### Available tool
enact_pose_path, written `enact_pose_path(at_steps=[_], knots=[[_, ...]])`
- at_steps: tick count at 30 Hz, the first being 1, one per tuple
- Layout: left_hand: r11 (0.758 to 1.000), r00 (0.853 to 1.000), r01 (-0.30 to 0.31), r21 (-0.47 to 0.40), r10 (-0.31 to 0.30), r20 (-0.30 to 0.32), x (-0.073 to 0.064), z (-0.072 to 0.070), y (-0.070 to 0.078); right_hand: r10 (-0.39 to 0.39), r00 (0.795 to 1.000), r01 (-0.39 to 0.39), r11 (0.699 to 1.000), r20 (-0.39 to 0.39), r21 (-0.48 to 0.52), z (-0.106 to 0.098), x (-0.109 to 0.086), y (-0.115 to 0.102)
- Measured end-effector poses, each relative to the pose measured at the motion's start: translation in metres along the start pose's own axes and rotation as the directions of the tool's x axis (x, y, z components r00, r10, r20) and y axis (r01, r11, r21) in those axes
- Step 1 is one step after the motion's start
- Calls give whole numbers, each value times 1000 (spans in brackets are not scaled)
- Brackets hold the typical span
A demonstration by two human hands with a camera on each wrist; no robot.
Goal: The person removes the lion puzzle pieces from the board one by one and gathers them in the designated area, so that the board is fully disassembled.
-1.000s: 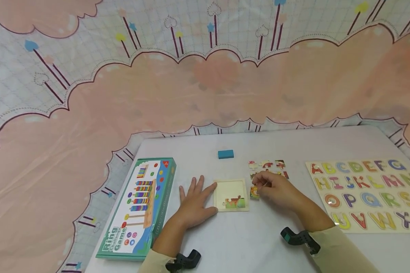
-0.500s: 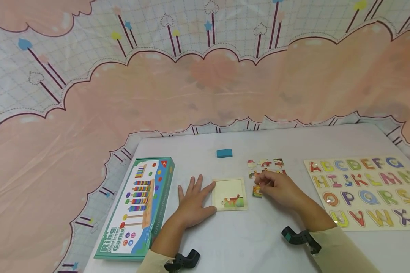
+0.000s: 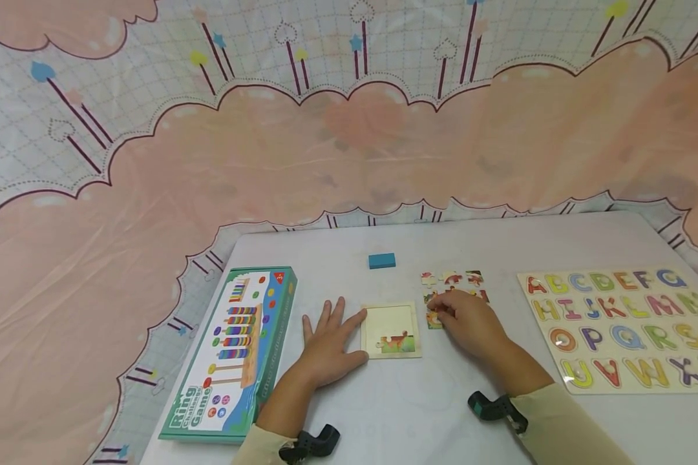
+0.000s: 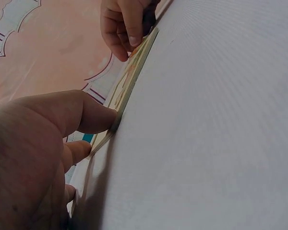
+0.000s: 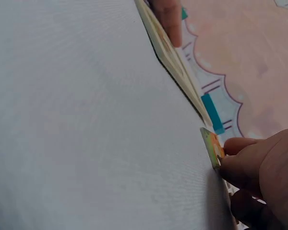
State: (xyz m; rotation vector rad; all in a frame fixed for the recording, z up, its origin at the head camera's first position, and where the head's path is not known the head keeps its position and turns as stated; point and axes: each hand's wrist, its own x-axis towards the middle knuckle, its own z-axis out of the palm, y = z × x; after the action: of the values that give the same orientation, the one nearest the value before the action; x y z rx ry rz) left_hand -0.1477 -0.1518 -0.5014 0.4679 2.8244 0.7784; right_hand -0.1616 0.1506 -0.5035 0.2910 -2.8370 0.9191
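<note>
My left hand (image 3: 328, 352) lies with fingers spread at the left side of a square wooden puzzle tray (image 3: 368, 332). Its index finger touches the upper left corner and its thumb (image 4: 98, 117) the lower left one. In the tray's lower right sit joined puzzle pieces (image 3: 400, 343) with an animal picture on green. To the right, my right hand (image 3: 471, 326) pinches an orange and green puzzle piece (image 5: 210, 146) close to the table. Behind that hand, several loose puzzle pieces (image 3: 450, 279) lie in rows, partly hidden by its fingers.
A blue block (image 3: 382, 261) lies behind the tray. At the left is a Ring Challenge Game box (image 3: 232, 355), and at the right an alphabet board (image 3: 619, 329). The white table (image 3: 320, 252) meets a patterned cloth (image 3: 267, 155) at its far edge.
My right hand has shifted slightly, first rightward and then back left, and the puzzle piece at its fingertips sits a little closer to the loose rows. The left hand stays on the tray.
</note>
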Motion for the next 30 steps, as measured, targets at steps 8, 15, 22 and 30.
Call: enact_pose_path(at_steps=[8,15,22,30], knots=[[1000,1000,0,4,0,2,3,2,-2,30,1000,-30,999,-4,-30,0,2,-1],[1000,1000,1,5,-1,-1,3,4,-4,47,999,-47,999,-21,20,-1,2,-1],[1000,1000,-5,-2,5,-6,1,4,-3,32,997,-28,998,-66,50,-3,4,-4],[1000,1000,-1,8,1,-12,2,5,-3,-91,993,78,984,73,162,1,2,-24]])
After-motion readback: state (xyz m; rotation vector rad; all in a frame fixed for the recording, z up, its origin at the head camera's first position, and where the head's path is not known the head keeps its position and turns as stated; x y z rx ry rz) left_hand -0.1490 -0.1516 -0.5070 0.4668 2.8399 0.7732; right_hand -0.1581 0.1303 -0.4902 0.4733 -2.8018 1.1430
